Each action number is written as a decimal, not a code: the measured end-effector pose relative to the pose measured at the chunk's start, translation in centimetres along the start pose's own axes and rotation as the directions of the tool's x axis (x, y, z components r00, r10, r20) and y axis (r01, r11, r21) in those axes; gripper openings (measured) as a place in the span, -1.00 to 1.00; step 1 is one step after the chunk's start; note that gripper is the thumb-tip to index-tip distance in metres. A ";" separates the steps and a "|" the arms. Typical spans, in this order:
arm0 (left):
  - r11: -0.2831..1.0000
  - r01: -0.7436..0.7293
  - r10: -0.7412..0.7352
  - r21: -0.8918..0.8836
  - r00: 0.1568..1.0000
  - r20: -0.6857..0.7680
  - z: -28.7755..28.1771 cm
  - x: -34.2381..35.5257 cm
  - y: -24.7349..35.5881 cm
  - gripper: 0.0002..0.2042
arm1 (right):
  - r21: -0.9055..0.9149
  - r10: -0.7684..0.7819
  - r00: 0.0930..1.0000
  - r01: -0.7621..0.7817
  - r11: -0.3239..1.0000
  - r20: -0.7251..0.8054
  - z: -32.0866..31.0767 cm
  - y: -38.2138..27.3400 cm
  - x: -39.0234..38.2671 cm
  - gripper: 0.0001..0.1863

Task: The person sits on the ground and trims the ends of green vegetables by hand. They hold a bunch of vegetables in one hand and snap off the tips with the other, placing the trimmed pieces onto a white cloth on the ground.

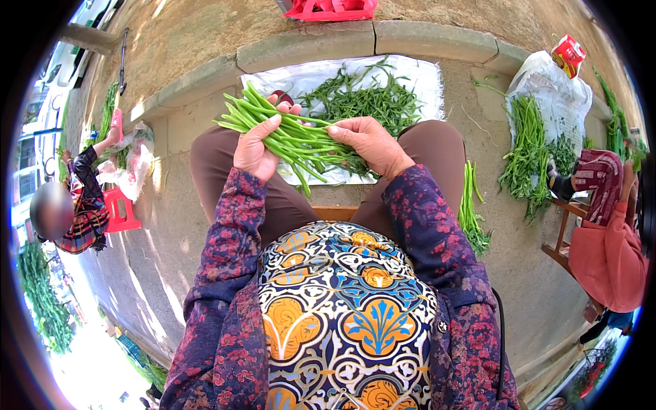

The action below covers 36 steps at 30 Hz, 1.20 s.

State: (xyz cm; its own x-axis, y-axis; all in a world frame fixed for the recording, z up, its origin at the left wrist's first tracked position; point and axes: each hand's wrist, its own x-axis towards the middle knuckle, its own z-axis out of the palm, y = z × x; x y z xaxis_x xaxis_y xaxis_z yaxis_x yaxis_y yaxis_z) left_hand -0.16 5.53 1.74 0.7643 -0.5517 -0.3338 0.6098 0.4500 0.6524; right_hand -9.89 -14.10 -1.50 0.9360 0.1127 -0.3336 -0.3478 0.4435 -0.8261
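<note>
A bunch of long green vegetable stalks [287, 133] lies across both of my hands above my knees. My left hand [256, 143] grips the bunch from the left, thumb over the stems. My right hand [372, 143] closes on the leafy ends at the right. Beyond my hands a white plastic sheet [417, 78] lies on the concrete ground with a loose pile of green trimmings [372, 99] on it. I sit with brown trousers and a patterned apron.
A curved concrete kerb [307, 44] runs behind the sheet. More green stalks [526, 154] lie at the right beside a white sack [553, 89] and a seated person [608, 239]. Another person [75, 205] sits at the left by a red stool [123, 208]. A small bundle [470, 205] lies by my right knee.
</note>
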 end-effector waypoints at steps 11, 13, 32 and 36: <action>0.991 -0.091 0.078 -0.100 0.989 -0.126 -1.7 0.4 1.9 -0.72 | 0.080 0.040 0.999 -0.040 0.996 0.012 -2.4 -1.0 -1.5 -0.66; 0.986 -0.106 0.088 -0.129 0.986 -0.139 -2.0 0.3 2.3 -0.73 | 0.102 0.035 0.999 -0.032 0.994 -0.033 -3.0 -0.7 -1.5 -0.69; 0.976 -0.103 0.052 -0.192 0.966 -0.255 -2.0 0.5 1.9 -0.83 | -0.682 -0.682 0.703 0.399 0.613 -0.201 1.5 0.6 -0.2 -0.91; 0.974 -0.091 0.037 -0.207 0.968 -0.247 -1.9 0.4 1.9 -0.82 | -0.740 -0.726 0.671 0.412 0.531 -0.148 1.8 0.5 -0.4 -0.88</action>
State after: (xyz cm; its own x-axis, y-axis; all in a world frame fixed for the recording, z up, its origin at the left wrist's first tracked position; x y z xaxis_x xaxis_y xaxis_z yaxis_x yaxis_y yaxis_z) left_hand 1.73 7.49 1.60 0.8147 -0.3436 -0.4671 0.5682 0.6338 0.5248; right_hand -10.38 -12.32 -0.96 0.8726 -0.3783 0.3089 0.1600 -0.3762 -0.9126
